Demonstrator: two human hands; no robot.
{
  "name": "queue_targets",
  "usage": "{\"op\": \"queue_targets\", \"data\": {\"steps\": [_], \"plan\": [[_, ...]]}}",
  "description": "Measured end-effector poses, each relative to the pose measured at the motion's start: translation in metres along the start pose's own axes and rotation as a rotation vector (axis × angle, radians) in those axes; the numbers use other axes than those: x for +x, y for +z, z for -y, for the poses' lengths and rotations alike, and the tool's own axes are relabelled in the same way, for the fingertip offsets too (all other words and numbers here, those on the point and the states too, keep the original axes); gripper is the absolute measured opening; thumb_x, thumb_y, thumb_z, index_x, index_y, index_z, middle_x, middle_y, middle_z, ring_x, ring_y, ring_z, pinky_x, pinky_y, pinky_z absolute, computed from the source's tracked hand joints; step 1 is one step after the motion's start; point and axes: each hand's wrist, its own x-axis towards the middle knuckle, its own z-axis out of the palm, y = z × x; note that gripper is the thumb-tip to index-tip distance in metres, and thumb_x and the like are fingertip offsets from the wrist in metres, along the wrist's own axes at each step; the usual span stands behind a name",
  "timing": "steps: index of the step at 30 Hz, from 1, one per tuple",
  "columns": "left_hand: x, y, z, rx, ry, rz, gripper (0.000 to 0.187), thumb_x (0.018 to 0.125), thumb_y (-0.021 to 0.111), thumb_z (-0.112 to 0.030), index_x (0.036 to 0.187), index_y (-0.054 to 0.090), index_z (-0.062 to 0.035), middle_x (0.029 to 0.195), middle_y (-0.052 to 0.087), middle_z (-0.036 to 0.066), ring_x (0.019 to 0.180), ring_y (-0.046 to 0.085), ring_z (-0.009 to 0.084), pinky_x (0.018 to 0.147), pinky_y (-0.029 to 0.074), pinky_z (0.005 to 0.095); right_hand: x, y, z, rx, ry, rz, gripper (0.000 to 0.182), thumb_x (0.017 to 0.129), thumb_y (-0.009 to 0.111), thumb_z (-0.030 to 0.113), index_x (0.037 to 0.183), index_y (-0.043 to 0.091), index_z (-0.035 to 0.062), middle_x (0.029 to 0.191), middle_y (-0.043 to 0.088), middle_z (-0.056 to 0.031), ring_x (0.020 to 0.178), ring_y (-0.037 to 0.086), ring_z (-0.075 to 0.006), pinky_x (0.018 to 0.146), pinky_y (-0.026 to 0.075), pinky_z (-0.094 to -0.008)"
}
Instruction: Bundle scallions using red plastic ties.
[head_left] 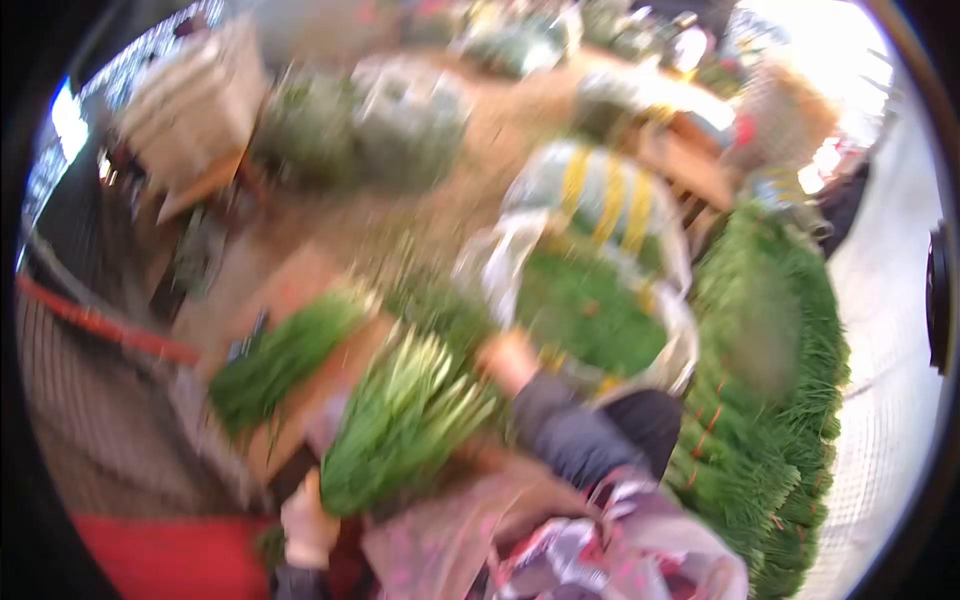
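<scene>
A bunch of garlic chives [405, 430], long green leaves with pale stem ends, slants across the front of my lap, stem ends up and away from me. At its lower left edge my left hand [308, 522] is closed against the leaves; its fingers are partly hidden. My right hand [507, 360] reaches out near the pale stem ends and some loose greenery [435, 305]. Motion blurs its fingers, so whatever it may hold cannot be made out. Another bunch of chives [290, 358] lies on a brown board [285, 450] to the left.
An open white sack [680, 350] of green leaves stands just beyond my right hand. Stacked tied bunches [760, 420] line the right side by a pale sheet [890, 400]. Farther off are full bags [410, 120] and pale stacked boxes [195, 110]. Something red [170, 555] lies at lower left.
</scene>
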Motion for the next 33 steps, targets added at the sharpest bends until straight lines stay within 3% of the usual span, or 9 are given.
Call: {"op": "queue_targets", "data": {"steps": [4, 9, 12, 15, 22, 26, 29, 30, 33], "plan": [[0.05, -0.004, -0.028, 0.06, -0.031, -0.018, 0.05, 0.069, 0.072, -0.011, 0.116, 0.055, -0.0067, 0.083, 0.064, 0.016, 0.074, 0.064, 0.0374, 0.062, 0.051, 0.0441, 0.006, -0.05, 0.1, 0.257, 0.203, -0.083, 0.028, 0.086, 0.065, 0.027, 0.102, 0.069, 0.0035, 0.062, 0.057, 0.0024, 0.047, 0.037, -0.0057, 0.046, 0.031, -0.0222], [0.04, 0.002, -0.026, 0.148, -0.017, 0.015, 0.058, 0.063, 0.072, -0.008, 0.119, 0.054, -0.004, 0.079, 0.061, 0.014, 0.069, 0.063, 0.0343, 0.06, 0.05, 0.0426, -0.041, 0.04, 0.118, -0.048, 0.297, 0.42, 0.044, 0.081, 0.069, 0.035, 0.11, 0.064, 0.002, 0.083, 0.07, -0.0091, 0.058, 0.054, -0.0071, 0.052, 0.043, -0.0219], [0.041, 0.0, -0.035, 0.221, 0.008, 0.044, 0.063, 0.06, 0.071, -0.006, 0.119, 0.053, -0.0029, 0.08, 0.06, 0.015, 0.067, 0.063, 0.0337, 0.06, 0.05, 0.0417, -0.06, 0.108, 0.063, -0.456, 0.123, 0.382, 0.039, 0.079, 0.07, 0.028, 0.108, 0.063, 0.0022, 0.079, 0.068, -0.0078, 0.061, 0.058, -0.0097, 0.054, 0.045, -0.0241], [0.04, -0.002, -0.034, 0.242, -0.055, 0.117, 0.064, 0.062, 0.072, -0.005, 0.123, 0.052, -0.0028, 0.087, 0.063, 0.017, 0.073, 0.064, 0.036, 0.063, 0.051, 0.0424, -0.057, 0.116, 0.054, 0.16, 0.379, 0.348, 0.03, 0.08, 0.069, 0.022, 0.103, 0.065, 0.0023, 0.077, 0.066, -0.003, 0.06, 0.056, -0.0102, 0.055, 0.044, -0.0277], [0.033, 0.002, -0.023, 0.167, -0.038, 0.064, 0.059, 0.063, 0.069, -0.005, 0.119, 0.052, -0.002, 0.081, 0.061, 0.016, 0.065, 0.063, 0.0356, 0.059, 0.051, 0.0432, 0.017, -0.06, 0.051, 0.605, 0.118, -0.612, 0.019, 0.088, 0.062, 0.015, 0.104, 0.065, 0.0048, 0.079, 0.054, 0.0016, 0.062, 0.045, -0.0056, 0.061, 0.042, -0.0213], [0.039, 0.002, -0.029, 0.191, -0.011, 0.036, 0.059, 0.064, 0.065, -0.006, 0.121, 0.052, -0.0026, 0.079, 0.059, 0.014, 0.066, 0.062, 0.0349, 0.057, 0.05, 0.0441, -0.02, -0.058, 0.129, 0.279, 0.111, -0.154, 0.022, 0.086, 0.058, 0.011, 0.105, 0.066, 0.004, 0.091, 0.063, -0.001, 0.065, 0.051, -0.0106, 0.06, 0.045, -0.0289], [0.042, -0.007, -0.035, 0.255, -0.056, 0.196, 0.061, 0.068, 0.073, -0.007, 0.124, 0.051, -0.0041, 0.101, 0.063, 0.016, 0.078, 0.066, 0.0343, 0.066, 0.054, 0.0408, -0.048, 0.025, 0.144, -0.092, 0.023, 0.237, 0.033, 0.085, 0.068, 0.029, 0.111, 0.067, 0.0091, 0.098, 0.071, -0.0082, 0.083, 0.064, -0.0151, 0.068, 0.051, -0.0289], [0.075, -0.018, -0.046, 0.215, 0.075, 0.068, 0.057, 0.068, 0.069, -0.008, 0.123, 0.054, -0.0055, 0.097, 0.063, 0.017, 0.074, 0.065, 0.0357, 0.065, 0.053, 0.0427, -0.049, 0.057, 0.153, -0.552, -0.161, 0.285, 0.038, 0.084, 0.069, 0.033, 0.114, 0.066, 0.0104, 0.102, 0.07, -0.0121, 0.089, 0.065, -0.0179, 0.074, 0.053, -0.0328], [0.058, -0.035, -0.05, 0.234, 0.166, 0.025, 0.05, 0.07, 0.06, -0.005, 0.12, 0.058, -0.0068, 0.086, 0.063, 0.017, 0.065, 0.062, 0.0361, 0.06, 0.051, 0.0438, -0.07, 0.116, 0.127, -0.694, -0.249, 0.433, 0.064, 0.078, 0.069, 0.051, 0.13, 0.054, 0.0161, 0.105, 0.068, -0.0174, 0.098, 0.065, -0.0326, 0.085, 0.051, -0.0395]]}}
